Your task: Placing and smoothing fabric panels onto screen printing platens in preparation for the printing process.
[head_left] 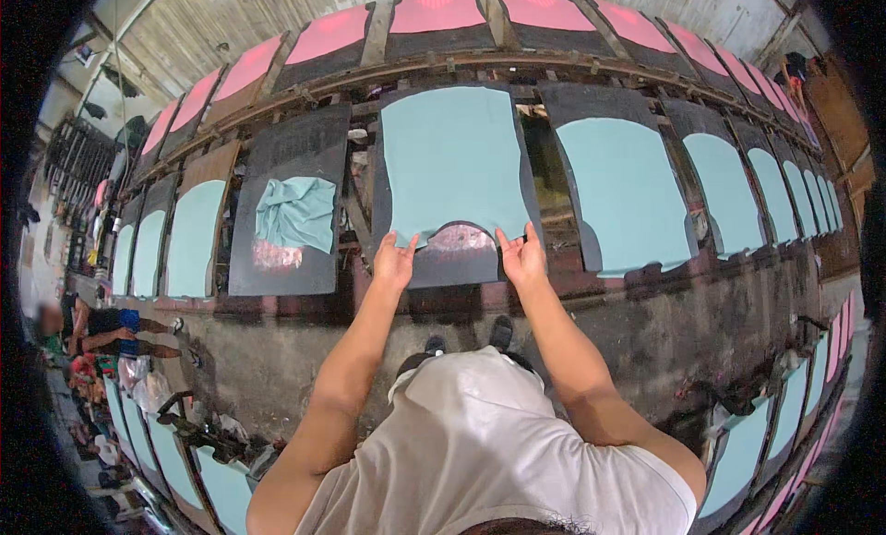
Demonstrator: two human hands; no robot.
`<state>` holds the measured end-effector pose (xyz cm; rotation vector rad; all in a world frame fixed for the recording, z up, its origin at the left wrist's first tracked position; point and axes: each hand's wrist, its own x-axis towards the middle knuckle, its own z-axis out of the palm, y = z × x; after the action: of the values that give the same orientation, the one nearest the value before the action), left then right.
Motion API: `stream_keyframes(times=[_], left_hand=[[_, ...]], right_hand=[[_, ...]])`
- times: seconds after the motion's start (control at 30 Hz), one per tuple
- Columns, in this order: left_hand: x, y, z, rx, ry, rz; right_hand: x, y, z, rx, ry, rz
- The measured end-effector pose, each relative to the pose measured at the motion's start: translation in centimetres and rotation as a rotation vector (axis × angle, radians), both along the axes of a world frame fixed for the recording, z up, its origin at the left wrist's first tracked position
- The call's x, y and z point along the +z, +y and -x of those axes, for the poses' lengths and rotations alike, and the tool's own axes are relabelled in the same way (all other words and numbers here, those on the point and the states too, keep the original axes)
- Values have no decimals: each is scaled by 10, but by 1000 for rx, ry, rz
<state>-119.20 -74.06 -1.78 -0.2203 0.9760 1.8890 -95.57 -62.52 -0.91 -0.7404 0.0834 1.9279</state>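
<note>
A light teal fabric panel (449, 156) lies spread over a dark board (452, 275) in front of me. Its curved cut-out is at the near end, where shiny pinkish board shows through. My left hand (395, 260) pinches the panel's near left corner, and my right hand (523, 256) pinches the near right corner. On the board to the left rests a crumpled teal fabric piece (297, 212), bunched in folds. The board to the right carries another teal panel (628, 193), laid flat.
More boards with teal panels run along the row on both sides. Behind them stands a row with pink panels (438, 11). A concrete floor (591, 341) lies under my feet. Another person (111, 330) is at the far left. Further boards (224, 480) stand behind me.
</note>
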Motion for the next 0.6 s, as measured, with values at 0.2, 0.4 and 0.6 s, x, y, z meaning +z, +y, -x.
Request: stream_keyframes(times=[0.2,0.4,0.6], left_hand=[[1,-29,-16,-85,67,-10],[-4,-44,-17,-114,139,15],[-8,-56,-21,-94,151,67]], right_hand=[[-1,-25,-10,15,-37,14],[-4,-43,-20,30,2,39],[-5,-56,-26,-1,2,90]])
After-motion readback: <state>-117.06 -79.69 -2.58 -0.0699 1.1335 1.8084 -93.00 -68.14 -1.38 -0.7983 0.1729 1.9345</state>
